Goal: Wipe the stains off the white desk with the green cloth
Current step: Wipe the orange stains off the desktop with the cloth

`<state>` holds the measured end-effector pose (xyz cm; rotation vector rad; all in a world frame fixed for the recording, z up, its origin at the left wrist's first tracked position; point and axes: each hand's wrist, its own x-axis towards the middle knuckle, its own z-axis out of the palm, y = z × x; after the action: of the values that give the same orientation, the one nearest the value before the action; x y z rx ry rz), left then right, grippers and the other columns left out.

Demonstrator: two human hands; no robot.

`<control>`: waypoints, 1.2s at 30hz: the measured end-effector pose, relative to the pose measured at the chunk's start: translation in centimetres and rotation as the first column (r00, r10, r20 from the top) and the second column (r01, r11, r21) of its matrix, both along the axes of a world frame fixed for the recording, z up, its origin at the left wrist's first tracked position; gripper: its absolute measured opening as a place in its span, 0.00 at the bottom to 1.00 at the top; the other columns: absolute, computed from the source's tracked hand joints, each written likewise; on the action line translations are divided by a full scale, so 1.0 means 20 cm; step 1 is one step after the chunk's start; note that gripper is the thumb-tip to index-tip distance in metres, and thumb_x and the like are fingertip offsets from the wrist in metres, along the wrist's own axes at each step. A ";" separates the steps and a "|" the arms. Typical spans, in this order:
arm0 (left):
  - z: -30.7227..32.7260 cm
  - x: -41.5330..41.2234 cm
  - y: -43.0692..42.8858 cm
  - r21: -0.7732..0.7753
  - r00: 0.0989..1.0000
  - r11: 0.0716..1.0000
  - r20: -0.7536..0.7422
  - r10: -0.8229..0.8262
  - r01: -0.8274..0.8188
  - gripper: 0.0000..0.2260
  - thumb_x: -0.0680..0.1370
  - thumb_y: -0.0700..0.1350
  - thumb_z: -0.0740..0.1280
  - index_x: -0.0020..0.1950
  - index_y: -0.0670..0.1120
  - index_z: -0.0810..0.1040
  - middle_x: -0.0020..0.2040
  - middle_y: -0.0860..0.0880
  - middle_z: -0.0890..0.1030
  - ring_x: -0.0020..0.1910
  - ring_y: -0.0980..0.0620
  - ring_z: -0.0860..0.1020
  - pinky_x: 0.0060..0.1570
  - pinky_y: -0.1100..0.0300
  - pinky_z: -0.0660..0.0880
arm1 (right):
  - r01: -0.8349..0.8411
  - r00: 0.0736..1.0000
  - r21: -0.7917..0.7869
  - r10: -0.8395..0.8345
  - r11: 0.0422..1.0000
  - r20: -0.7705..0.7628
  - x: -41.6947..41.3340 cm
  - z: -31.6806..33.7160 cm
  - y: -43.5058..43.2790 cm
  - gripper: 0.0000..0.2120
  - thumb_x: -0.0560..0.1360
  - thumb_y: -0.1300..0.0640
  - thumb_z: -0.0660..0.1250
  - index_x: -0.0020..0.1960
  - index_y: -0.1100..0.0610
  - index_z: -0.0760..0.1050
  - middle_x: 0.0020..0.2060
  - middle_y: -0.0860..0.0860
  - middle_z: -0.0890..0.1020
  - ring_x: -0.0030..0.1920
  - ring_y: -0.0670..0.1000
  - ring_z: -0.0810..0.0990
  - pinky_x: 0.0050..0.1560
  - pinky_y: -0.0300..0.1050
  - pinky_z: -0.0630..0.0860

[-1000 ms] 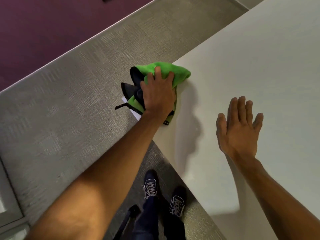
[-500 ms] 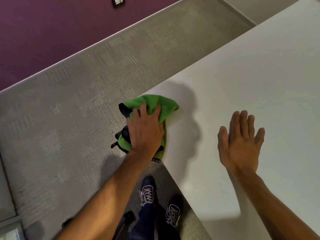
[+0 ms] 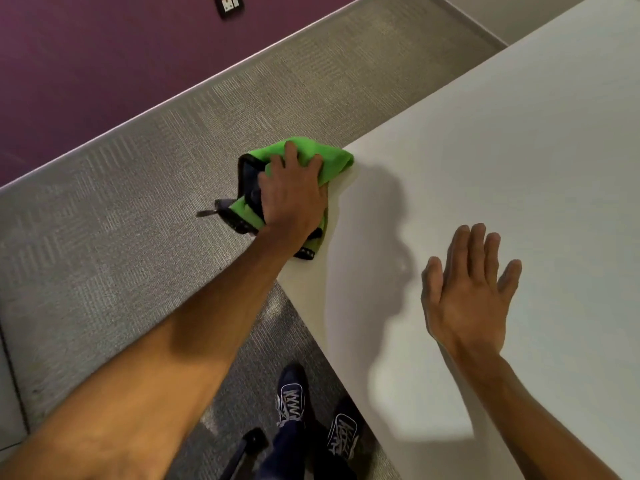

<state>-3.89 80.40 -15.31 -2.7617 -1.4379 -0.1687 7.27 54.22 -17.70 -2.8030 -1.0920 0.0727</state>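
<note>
The left hand presses flat on the cloth, fingers spread over it, at the worktop's corner; the cloth bunches under and beyond the fingers, partly overhanging the corner. Well right of the cloth, the right hand lies open, holding nothing.
</note>
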 end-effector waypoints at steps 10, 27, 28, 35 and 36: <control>0.01 0.13 0.18 -0.068 0.923 0.920 0.053 -0.382 0.385 0.22 0.79 0.56 0.63 0.73 0.58 0.69 0.72 0.42 0.66 0.65 0.40 0.70 0.59 0.44 0.71 | 0.018 0.998 0.019 -0.017 1.000 -0.058 -0.01 0.02 0.00 0.36 0.84 0.38 0.37 0.86 0.56 0.47 0.86 0.54 0.49 0.86 0.55 0.45 0.84 0.65 0.43; -0.03 -0.23 0.21 -0.073 0.835 0.836 0.145 -0.531 0.544 0.21 0.77 0.51 0.71 0.70 0.56 0.75 0.61 0.37 0.74 0.53 0.36 0.74 0.48 0.42 0.75 | 0.024 1.000 -0.071 -0.024 0.997 0.004 -0.02 0.01 0.04 0.34 0.86 0.43 0.41 0.85 0.61 0.46 0.85 0.59 0.48 0.86 0.61 0.45 0.82 0.72 0.47; -0.02 -0.16 0.21 -0.081 0.833 0.833 0.144 -0.533 0.547 0.20 0.78 0.52 0.70 0.70 0.57 0.75 0.63 0.37 0.73 0.54 0.36 0.73 0.50 0.41 0.75 | 0.030 1.000 -0.085 -0.030 0.996 0.005 -0.03 0.01 0.05 0.34 0.86 0.42 0.41 0.85 0.62 0.46 0.85 0.60 0.49 0.85 0.62 0.46 0.81 0.73 0.48; 0.00 0.49 0.21 -0.054 0.846 0.845 0.062 -0.529 0.532 0.20 0.81 0.57 0.60 0.73 0.61 0.69 0.73 0.42 0.64 0.67 0.40 0.67 0.63 0.41 0.69 | 0.044 0.999 -0.106 -0.044 0.993 0.000 -0.02 0.02 0.07 0.36 0.86 0.39 0.40 0.85 0.62 0.47 0.85 0.60 0.50 0.85 0.63 0.47 0.80 0.74 0.49; 0.00 0.53 0.20 -0.054 0.847 0.846 0.052 -0.529 0.531 0.20 0.81 0.57 0.60 0.73 0.61 0.69 0.74 0.42 0.63 0.68 0.40 0.67 0.63 0.41 0.69 | 0.045 0.999 -0.111 -0.045 0.993 0.001 -0.02 0.03 0.07 0.36 0.86 0.39 0.40 0.85 0.62 0.47 0.85 0.59 0.50 0.85 0.63 0.47 0.81 0.74 0.49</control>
<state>6.62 84.49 -15.24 -3.1529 -0.6471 -0.1791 6.92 55.71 -17.16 -2.9237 -1.0547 0.1344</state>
